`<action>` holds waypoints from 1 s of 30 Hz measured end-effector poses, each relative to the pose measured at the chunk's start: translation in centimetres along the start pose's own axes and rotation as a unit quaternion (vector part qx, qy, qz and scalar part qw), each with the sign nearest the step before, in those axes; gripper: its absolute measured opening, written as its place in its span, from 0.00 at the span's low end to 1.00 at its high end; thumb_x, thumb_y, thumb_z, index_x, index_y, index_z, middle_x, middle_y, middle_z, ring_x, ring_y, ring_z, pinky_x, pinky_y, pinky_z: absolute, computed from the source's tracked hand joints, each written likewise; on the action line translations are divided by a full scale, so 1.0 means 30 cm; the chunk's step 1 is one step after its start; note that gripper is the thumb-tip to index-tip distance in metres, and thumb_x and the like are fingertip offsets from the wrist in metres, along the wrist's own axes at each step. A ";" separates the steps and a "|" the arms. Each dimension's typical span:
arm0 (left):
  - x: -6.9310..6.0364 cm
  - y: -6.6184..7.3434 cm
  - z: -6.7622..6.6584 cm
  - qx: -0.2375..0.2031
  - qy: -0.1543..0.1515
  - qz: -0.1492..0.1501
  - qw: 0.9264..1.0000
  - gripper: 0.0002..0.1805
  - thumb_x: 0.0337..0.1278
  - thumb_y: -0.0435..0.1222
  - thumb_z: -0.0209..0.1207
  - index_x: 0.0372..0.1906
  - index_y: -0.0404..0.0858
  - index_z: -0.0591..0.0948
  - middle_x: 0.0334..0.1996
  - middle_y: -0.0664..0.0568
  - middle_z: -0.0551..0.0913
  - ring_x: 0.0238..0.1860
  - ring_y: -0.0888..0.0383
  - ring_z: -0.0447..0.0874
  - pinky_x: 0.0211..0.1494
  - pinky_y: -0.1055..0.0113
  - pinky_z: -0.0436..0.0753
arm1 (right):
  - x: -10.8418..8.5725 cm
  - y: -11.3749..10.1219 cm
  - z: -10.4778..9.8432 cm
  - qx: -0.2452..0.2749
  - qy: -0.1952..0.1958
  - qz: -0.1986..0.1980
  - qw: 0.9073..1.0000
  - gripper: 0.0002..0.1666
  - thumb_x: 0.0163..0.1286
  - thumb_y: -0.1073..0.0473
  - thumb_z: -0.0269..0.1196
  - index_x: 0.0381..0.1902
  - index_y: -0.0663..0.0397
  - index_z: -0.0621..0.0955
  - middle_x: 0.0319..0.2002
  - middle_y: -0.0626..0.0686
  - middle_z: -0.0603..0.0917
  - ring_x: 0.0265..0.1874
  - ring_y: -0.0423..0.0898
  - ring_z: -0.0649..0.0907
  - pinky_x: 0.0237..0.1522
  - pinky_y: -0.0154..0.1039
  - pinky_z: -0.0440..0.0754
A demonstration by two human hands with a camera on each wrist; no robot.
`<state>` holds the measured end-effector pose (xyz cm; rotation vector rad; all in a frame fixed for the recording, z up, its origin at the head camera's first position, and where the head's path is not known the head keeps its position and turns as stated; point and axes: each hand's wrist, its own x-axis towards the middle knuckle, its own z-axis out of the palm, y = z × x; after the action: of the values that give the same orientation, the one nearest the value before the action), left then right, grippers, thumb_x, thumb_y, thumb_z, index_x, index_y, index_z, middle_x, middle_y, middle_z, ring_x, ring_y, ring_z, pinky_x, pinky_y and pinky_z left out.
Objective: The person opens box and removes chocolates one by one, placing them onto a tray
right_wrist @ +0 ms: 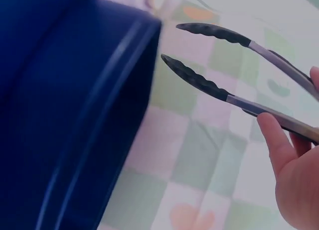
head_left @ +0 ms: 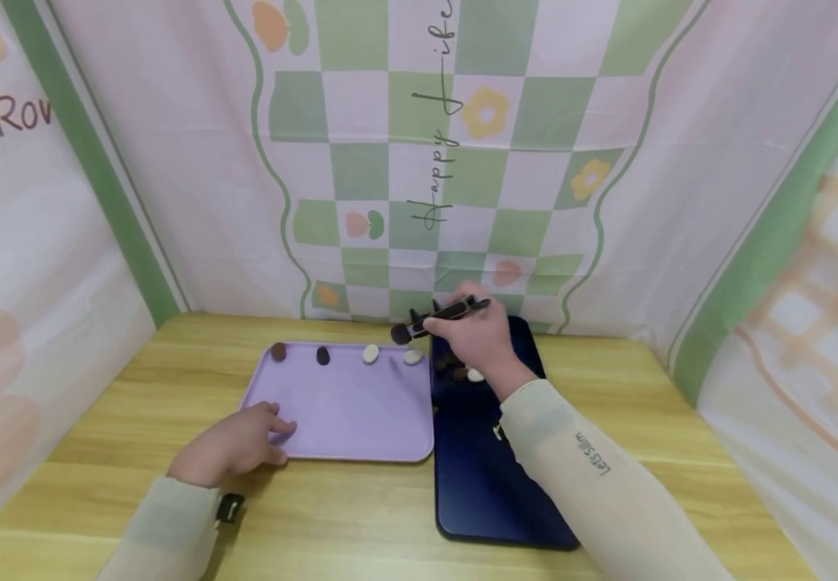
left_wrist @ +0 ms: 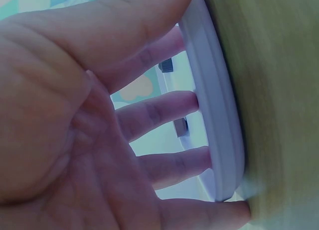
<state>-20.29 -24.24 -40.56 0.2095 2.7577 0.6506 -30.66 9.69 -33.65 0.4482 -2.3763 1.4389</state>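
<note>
While my right hand [head_left: 483, 335] grasped black-tipped metal tongs [right_wrist: 197, 84] with tips apart, my left hand [head_left: 240, 440] touched the lilac rectangular tray [head_left: 361, 411] with loosely extended fingers.

On the table [head_left: 346, 516], the tray [head_left: 361, 420] lay left of the container [head_left: 492, 500], just beside it. 4 small pieces [head_left: 370, 354] lay along the tray's far edge; other pieces [head_left: 460, 374] lay in the container's far part. Behind the table hung the cloth [head_left: 477, 177].
</note>
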 end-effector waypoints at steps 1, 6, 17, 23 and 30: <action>0.000 0.000 0.001 0.000 0.000 -0.001 1.000 0.24 0.52 0.35 0.71 0.57 0.37 0.84 0.70 0.28 0.63 0.69 0.27 0.58 0.70 0.35 0.57 | 0.001 -0.002 -0.022 0.005 0.014 0.013 1.000 0.19 0.53 0.57 0.79 0.30 0.51 0.77 0.27 0.55 0.80 0.23 0.53 0.79 0.26 0.48 0.80; 0.000 -0.003 0.000 0.002 0.003 0.008 1.000 0.24 0.52 0.35 0.71 0.57 0.37 0.84 0.69 0.27 0.63 0.68 0.26 0.59 0.70 0.35 0.57 | -0.005 0.010 -0.149 -0.026 0.110 0.059 0.992 0.26 0.49 0.52 0.81 0.35 0.55 0.76 0.39 0.54 0.82 0.33 0.50 0.80 0.36 0.42 0.80; 0.006 -0.006 0.002 0.005 -0.004 0.003 1.000 0.25 0.52 0.36 0.71 0.58 0.37 0.83 0.70 0.28 0.62 0.69 0.27 0.57 0.70 0.35 0.56 | -0.147 0.049 -0.312 -0.081 0.170 0.142 0.972 0.31 0.51 0.44 0.80 0.35 0.55 0.72 0.32 0.55 0.80 0.30 0.50 0.78 0.31 0.41 0.77; 0.003 -0.006 0.002 0.004 -0.004 0.005 1.000 0.25 0.52 0.36 0.71 0.58 0.37 0.83 0.69 0.28 0.62 0.68 0.26 0.58 0.70 0.35 0.56 | -0.195 0.053 -0.301 -0.144 0.144 0.106 0.973 0.29 0.51 0.47 0.80 0.35 0.57 0.74 0.30 0.56 0.81 0.29 0.52 0.80 0.31 0.43 0.77; 0.002 -0.007 0.001 0.007 -0.004 0.006 1.000 0.25 0.52 0.36 0.71 0.58 0.37 0.83 0.70 0.27 0.62 0.68 0.26 0.58 0.70 0.35 0.56 | -0.222 0.062 -0.272 -0.170 0.106 0.089 0.976 0.26 0.53 0.49 0.79 0.34 0.55 0.75 0.33 0.54 0.80 0.29 0.52 0.80 0.32 0.45 0.77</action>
<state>-20.36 -24.40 -40.70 0.2313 2.7564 0.6335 -24.55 18.43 -34.40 -0.0063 -2.4656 1.0507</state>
